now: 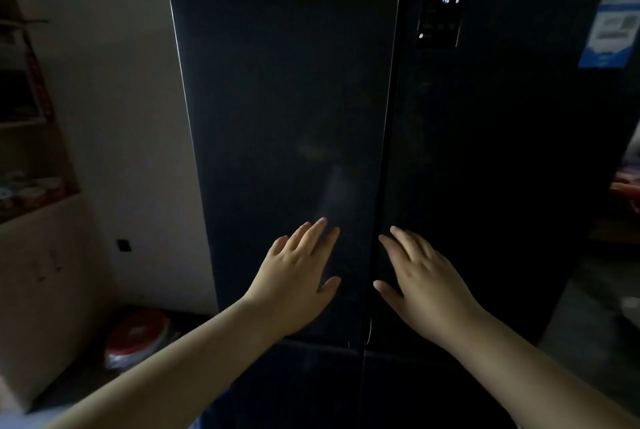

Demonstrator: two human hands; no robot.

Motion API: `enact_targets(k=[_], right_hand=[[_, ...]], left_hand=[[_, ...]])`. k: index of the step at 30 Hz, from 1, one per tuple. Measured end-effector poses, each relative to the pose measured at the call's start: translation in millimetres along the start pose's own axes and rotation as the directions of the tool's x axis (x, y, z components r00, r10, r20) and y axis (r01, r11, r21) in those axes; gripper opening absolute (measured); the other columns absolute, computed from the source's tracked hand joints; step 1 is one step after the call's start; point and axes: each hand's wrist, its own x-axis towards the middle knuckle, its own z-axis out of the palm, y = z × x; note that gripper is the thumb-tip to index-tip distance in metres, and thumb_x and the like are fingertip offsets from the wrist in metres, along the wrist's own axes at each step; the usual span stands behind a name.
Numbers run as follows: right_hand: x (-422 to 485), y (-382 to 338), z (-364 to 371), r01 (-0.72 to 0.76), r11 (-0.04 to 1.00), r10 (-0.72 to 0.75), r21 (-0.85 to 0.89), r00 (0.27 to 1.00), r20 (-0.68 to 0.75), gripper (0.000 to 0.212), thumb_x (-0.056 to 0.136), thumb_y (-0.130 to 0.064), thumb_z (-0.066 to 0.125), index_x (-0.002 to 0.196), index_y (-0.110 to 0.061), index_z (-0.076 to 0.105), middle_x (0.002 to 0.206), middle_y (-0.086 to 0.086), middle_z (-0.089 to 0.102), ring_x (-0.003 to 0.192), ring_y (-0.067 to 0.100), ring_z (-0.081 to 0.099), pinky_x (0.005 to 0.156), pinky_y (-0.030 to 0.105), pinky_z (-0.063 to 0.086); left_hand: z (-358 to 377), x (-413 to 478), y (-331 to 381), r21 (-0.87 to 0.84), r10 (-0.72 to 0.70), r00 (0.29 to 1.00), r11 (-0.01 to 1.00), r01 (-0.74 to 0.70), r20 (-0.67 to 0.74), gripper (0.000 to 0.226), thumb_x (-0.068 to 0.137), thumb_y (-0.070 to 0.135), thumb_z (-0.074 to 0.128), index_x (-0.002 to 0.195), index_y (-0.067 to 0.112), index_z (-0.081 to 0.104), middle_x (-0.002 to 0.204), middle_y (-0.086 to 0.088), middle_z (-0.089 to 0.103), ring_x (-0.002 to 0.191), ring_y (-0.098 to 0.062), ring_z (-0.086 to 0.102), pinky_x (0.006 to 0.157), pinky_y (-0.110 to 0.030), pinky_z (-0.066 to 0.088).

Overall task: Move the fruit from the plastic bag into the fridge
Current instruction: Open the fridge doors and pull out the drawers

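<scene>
The fridge (294,99) fills most of my view: tall, dark and glossy, both upper doors closed, with the seam between them running down just right of centre and a lower pair of doors beneath. Left of the fridge I see a pale wall (114,99), and further left a large cardboard box (45,290) standing on the floor with a dim shelf (27,117) of blurred goods above it. Both bare forearms reach up to the fridge from the bottom of my view. The left hand (298,279) lies against the lower part of the left door, fingers straight and a little spread, holding nothing. The right hand (426,276) mirrors it on the right door just across the seam, also flat, splayed and holding nothing. I cannot tell how firmly either palm presses. On the floor by the fridge's left foot sits a red and white bundle (138,338), too dim for me to tell whether it is the plastic bag. I cannot make out any fruit. A blue and white label (613,30) is stuck high on the fridge's right door, and a small lit control panel (440,9) sits near the top of that door beside the seam.
</scene>
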Motion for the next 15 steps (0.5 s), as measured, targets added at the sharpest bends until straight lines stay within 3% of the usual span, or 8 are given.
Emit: enact_targets(k=[3,11,15], right_hand=[[20.5,10.9,16.4,-0.015,1.0,0.015,-0.002,0.999,-0.029,0.071,0.093,-0.052,0.041,0.149,-0.016,0.017,0.158,0.007,0.01,0.144,0.023,0.014,0.113,0.033,0.021],[78.5,30.4,58.1,-0.091,0.996,0.091,-0.01,0.996,0.003,0.078,0.094,-0.052,0.04,0.15,-0.026,-0.007,0.157,0.005,-0.018,0.146,0.025,-0.006,0.115,0.034,0.017],[103.4,33.5,88.3,-0.1,0.994,0.1,-0.054,0.995,-0.018,0.081,0.094,-0.047,0.044,0.149,-0.025,-0.012,0.155,0.007,-0.026,0.145,0.027,-0.012,0.115,0.037,0.016]], left_hand=[[20.9,19.4,-10.3,0.018,0.018,1.0,1.0,-0.018,0.003,0.073,0.093,0.054,0.034,0.151,0.024,0.002,0.159,0.001,-0.003,0.146,-0.017,0.001,0.116,-0.033,0.009],[85.7,88.5,-42.2,0.025,0.104,0.995,0.994,-0.104,-0.01,0.074,0.094,0.05,0.037,0.151,0.025,-0.003,0.157,-0.001,-0.018,0.144,-0.02,-0.017,0.118,-0.043,0.004],[128.5,110.6,-59.1,0.102,0.171,0.979,0.982,-0.16,-0.113,0.079,0.086,0.049,0.051,0.15,0.018,0.019,0.159,-0.009,0.004,0.146,-0.027,-0.002,0.114,-0.052,0.02]])
